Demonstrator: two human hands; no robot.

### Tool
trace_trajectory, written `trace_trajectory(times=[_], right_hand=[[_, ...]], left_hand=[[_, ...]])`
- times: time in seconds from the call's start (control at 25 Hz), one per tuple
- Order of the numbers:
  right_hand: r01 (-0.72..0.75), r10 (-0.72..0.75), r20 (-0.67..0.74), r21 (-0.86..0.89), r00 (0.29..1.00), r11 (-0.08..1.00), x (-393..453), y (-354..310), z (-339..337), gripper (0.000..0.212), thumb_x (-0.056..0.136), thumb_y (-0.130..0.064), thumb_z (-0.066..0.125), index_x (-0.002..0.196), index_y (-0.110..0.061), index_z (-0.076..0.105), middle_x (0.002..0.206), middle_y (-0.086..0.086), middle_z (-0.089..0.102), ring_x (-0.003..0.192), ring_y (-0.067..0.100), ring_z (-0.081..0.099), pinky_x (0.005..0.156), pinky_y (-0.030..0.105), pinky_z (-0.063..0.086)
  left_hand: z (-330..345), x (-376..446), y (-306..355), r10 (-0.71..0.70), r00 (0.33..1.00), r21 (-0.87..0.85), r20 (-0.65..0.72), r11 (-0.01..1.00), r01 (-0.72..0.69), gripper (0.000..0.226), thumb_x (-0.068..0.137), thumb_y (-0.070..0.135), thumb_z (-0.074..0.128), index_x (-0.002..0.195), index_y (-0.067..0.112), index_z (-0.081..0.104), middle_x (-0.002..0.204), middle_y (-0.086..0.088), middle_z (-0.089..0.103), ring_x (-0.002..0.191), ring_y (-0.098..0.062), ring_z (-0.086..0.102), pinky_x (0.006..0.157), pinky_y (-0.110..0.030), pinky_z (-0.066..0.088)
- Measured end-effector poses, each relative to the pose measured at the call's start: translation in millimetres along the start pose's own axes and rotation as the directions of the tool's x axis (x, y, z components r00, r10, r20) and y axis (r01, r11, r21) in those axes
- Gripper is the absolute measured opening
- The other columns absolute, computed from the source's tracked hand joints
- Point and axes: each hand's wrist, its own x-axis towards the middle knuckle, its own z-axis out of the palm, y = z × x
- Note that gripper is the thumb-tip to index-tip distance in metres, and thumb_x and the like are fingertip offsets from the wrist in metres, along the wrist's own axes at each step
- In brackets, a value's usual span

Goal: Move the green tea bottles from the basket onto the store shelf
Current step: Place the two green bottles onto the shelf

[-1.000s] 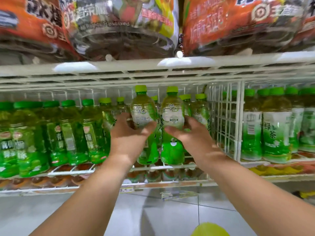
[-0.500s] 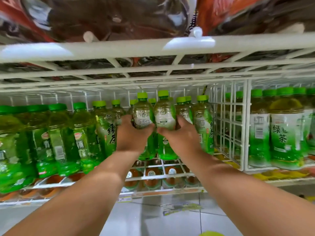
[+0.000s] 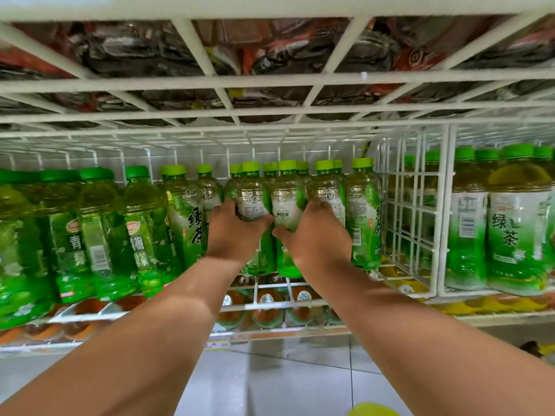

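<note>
Both arms reach deep into a white wire shelf (image 3: 270,304). My left hand (image 3: 232,229) grips one green tea bottle (image 3: 251,193) with a light green cap. Beside it, my right hand (image 3: 315,235) grips a second green tea bottle (image 3: 286,199). The two bottles stand upright side by side, their bases low over the shelf wire, among other green tea bottles (image 3: 362,211) in the same bay. Whether the bases touch the wire is hidden by my hands. The basket is almost out of view; only a yellow-green rim (image 3: 372,409) shows at the bottom edge.
Darker-capped green plum tea bottles (image 3: 99,235) fill the shelf on the left. A white wire divider (image 3: 444,211) separates larger green tea bottles (image 3: 510,229) on the right. The wire shelf above (image 3: 270,82) holds packaged goods. Orange-capped bottles (image 3: 267,307) sit on the shelf below.
Both hands have pushed the two bottles further back and lower into the shelf bay. The camera has moved closer and tilted up under the upper shelf.
</note>
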Motion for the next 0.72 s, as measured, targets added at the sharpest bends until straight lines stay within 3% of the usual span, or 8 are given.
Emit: trace_trajectory(times=[0.16, 0.28, 0.4, 0.56, 0.64, 0.72], right_hand=[[0.033, -0.035, -0.03, -0.043, 0.999, 0.999, 3, 6, 2, 0.087, 0.09, -0.055, 0.073, 0.146, -0.006, 0.028, 0.137, 0.011, 0.058, 0.108, 0.032, 0.071, 0.066, 0.034, 0.043], [0.069, -0.069, -0.015, -0.02, 0.997, 0.997, 1, 9, 2, 0.079, 0.092, -0.053, 0.071, 0.144, -0.007, 0.033, 0.141, 0.008, 0.054, 0.109, 0.031, 0.069, 0.066, 0.032, 0.041], [0.132, -0.13, -0.042, 0.066, 0.991, 0.989, -5, 19, 8, 0.064, 0.095, -0.052, 0.068, 0.135, -0.008, 0.045, 0.131, 0.008, 0.056, 0.098, 0.029, 0.068, 0.063, 0.031, 0.045], [0.258, -0.244, -0.257, 0.021, 0.935, 0.966, -4, 30, 6, 0.038, 0.1, -0.044, 0.06, 0.11, -0.008, 0.061, 0.103, 0.008, 0.066, 0.081, 0.031, 0.067, 0.056, 0.03, 0.044], [0.34, -0.354, -0.335, -0.103, 0.873, 0.935, -3, 35, 1, 0.037, 0.095, -0.041, 0.063, 0.104, -0.006, 0.066, 0.1, 0.012, 0.066, 0.089, 0.035, 0.065, 0.063, 0.037, 0.052], [0.364, -0.404, -0.274, -0.186, 0.873, 0.913, -6, 37, -7, 0.046, 0.09, -0.044, 0.067, 0.117, -0.006, 0.067, 0.124, 0.017, 0.062, 0.114, 0.04, 0.061, 0.089, 0.05, 0.055]], left_hand=[[-2, 1, 2, 0.028, 0.999, 0.008, 0.019, 1.0, -0.028, 0.053, 0.069, 0.052, 0.085, 0.108, 0.02, 0.067, 0.108, -0.002, 0.069, 0.093, -0.019, 0.067, 0.081, -0.039, 0.058], [-5, 2, 1, 0.041, 0.999, 0.064, 0.035, 0.997, -0.043, 0.054, 0.076, 0.047, 0.084, 0.114, 0.015, 0.063, 0.113, -0.004, 0.064, 0.099, -0.022, 0.064, 0.077, -0.033, 0.051], [-8, -3, 3, 0.042, 0.997, 0.17, 0.068, 0.984, -0.053, 0.074, 0.083, 0.049, 0.079, 0.139, 0.01, 0.05, 0.133, -0.01, 0.052, 0.12, -0.029, 0.054, 0.089, -0.03, 0.041], [-23, -6, 7, 0.141, 0.987, 0.299, 0.079, 0.941, -0.159, 0.09, 0.09, 0.055, 0.068, 0.159, 0.014, 0.026, 0.16, -0.013, 0.031, 0.147, -0.032, 0.033, 0.115, -0.042, 0.034], [-30, -7, 5, 0.215, 0.973, 0.423, 0.079, 0.877, -0.228, 0.088, 0.093, 0.057, 0.061, 0.161, 0.016, 0.022, 0.163, -0.013, 0.026, 0.15, -0.034, 0.024, 0.118, -0.048, 0.031], [-37, -12, 4, 0.239, 0.965, 0.54, 0.107, 0.801, -0.258, 0.087, 0.095, 0.058, 0.056, 0.162, 0.019, 0.017, 0.166, -0.011, 0.017, 0.153, -0.035, 0.015, 0.12, -0.051, 0.029]])
